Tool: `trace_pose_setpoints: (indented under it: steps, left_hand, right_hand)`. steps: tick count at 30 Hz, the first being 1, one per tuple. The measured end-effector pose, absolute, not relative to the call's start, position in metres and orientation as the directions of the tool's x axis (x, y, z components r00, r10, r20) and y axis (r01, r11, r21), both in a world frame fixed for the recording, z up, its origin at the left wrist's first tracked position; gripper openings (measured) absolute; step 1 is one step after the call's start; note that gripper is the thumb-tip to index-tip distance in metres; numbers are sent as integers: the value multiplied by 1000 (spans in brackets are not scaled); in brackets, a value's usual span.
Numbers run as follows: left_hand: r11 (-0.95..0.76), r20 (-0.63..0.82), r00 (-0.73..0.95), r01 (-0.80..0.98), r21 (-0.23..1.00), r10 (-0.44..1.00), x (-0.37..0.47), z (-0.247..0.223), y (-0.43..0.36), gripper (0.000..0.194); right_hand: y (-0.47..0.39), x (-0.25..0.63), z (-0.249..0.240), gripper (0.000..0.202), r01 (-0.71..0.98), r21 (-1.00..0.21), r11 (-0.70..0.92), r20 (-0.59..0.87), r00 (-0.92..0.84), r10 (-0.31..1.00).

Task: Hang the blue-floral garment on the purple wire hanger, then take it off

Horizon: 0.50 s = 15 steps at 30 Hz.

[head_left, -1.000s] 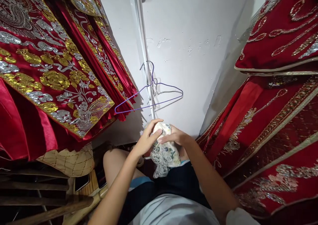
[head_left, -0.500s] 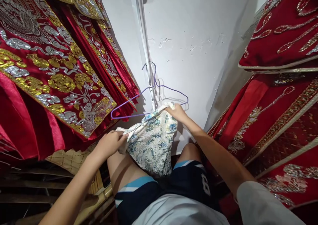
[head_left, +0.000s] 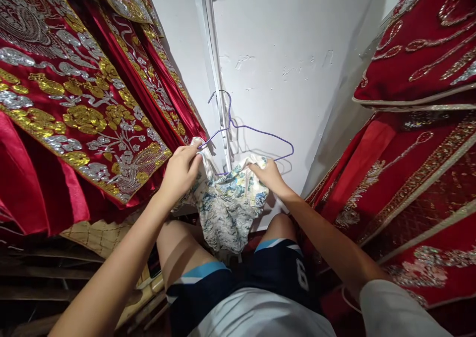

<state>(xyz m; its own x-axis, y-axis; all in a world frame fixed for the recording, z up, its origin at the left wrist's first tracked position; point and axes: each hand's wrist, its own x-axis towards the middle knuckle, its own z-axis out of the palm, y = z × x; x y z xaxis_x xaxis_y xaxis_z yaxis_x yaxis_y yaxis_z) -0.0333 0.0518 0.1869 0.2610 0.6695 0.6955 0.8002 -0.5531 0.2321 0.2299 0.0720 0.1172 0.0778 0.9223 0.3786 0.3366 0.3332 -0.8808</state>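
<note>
Garment: in the head view, a cream, crinkled cloth garment with a blue, green and yellow floral print (head_left: 225, 213) is spread between both hands, in front of the lower part of the hanger, its body drooping above the gap between the person's knees.
Hanger: a thin purple wire hanger (head_left: 230, 122) is upright against a narrow pale metal rail (head_left: 211, 39) on the white wall (head_left: 275, 25); what its hook catches on is hard to tell.
Left hand: the person's left hand (head_left: 182, 167) pinches the garment's upper edge between thumb and fingers, at the hanger's sloping left arm; whether it also grips the wire cannot be told.
Right hand: the person's right hand (head_left: 270, 176) pinches the opposite upper edge, just in front of the hanger's bottom bar.
Side done: the hanger's left end is hidden behind cloth and fingers, so that side appears at least partly fitted.
Side left: the hanger's right corner shows bare beyond the right hand, so that side looks not yet fitted, and the garment seems to depend on the hands for support.
Surroundings: red garments with gold and silver sequins (head_left: 85, 116) hang at the left, beaded dark red garments (head_left: 420, 67) at the right.
</note>
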Motion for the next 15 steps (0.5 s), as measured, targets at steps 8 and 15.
trace_pose_setpoints:
  steps: [8, 15]
  left_hand:
    - [-548, 782, 212, 815, 189, 585, -41, 191, 71, 32]
    - [-528, 797, 162, 821, 218, 582, -61, 202, 80, 22]
  right_hand:
    - [73, 272, 125, 69, 407, -779, 477, 620, 383, 685]
    - [76, 334, 169, 29, 294, -892, 344, 308, -161, 938]
